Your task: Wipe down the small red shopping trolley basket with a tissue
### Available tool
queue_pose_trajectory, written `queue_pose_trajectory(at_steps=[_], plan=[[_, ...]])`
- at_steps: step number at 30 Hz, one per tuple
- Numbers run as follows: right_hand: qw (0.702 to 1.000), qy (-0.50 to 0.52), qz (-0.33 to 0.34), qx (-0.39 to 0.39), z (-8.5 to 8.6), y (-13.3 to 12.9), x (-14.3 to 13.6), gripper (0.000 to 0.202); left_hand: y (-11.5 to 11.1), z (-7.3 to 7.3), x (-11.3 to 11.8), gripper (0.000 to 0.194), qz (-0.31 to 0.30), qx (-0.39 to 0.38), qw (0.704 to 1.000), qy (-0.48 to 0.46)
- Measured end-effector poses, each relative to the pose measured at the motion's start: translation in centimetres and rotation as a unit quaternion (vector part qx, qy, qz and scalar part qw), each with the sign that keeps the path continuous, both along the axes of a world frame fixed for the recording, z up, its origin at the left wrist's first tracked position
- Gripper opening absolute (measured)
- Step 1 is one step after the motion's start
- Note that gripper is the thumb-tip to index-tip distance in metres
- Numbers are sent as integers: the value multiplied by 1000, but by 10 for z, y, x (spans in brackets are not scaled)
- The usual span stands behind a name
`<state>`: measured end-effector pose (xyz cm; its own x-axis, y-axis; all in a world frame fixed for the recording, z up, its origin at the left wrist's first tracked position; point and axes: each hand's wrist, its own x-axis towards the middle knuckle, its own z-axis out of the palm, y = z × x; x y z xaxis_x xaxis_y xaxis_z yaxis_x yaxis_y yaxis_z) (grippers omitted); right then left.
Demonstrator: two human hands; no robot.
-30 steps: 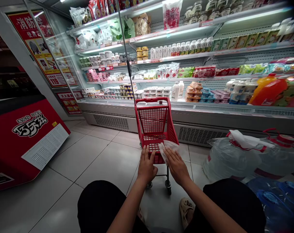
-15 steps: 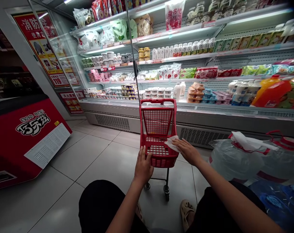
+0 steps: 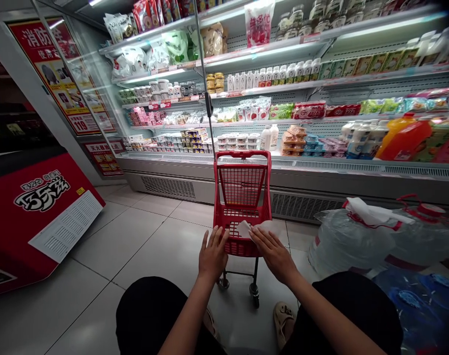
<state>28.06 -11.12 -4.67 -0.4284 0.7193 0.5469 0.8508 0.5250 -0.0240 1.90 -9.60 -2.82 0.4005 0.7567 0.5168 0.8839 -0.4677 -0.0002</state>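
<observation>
In front of my knees stands a small red shopping cart (image 3: 243, 185) with a plastic lattice basket. My left hand (image 3: 212, 254) rests at the near left corner of the basket, fingers stretched and apart, holding nothing. My right hand (image 3: 272, 251) presses a white tissue (image 3: 243, 228) against the near rim toward the right corner. Part of the tissue sticks out left of the fingertips and part lies above the hand; the rest is hidden under the palm.
A lit open fridge with shelves of dairy and drinks (image 3: 272, 138) runs behind the cart. A red chest freezer (image 3: 47, 222) stands at left. Large water bottles (image 3: 352, 241) with another white cloth or tissue (image 3: 372, 211) on top sit at right. My shoe (image 3: 282, 320) is below.
My right hand has slid with the tissue from the basket's right side to its near rim, closer to my left hand. The view has shifted slightly to the right.
</observation>
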Motion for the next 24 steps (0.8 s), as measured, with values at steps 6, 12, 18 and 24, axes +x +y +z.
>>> queue_pose_trajectory(at_steps=[6, 12, 18, 24], plan=[[998, 38, -48, 4, -3, 22, 41, 63, 3, -3, 10, 78, -25, 5, 1000, 5], [999, -7, -37, 8, -4, 35, 71, 79, 0, -7, 30, 78, -22, 0, 1000, -9], [998, -57, 38, 3, 9, 50, 97, 65, -1, -7, 23, 73, -10, -4, 1000, -13], [999, -28, 28, 2, 10, 35, 61, 63, 1, -14, 31, 81, 23, 10, 999, -38]])
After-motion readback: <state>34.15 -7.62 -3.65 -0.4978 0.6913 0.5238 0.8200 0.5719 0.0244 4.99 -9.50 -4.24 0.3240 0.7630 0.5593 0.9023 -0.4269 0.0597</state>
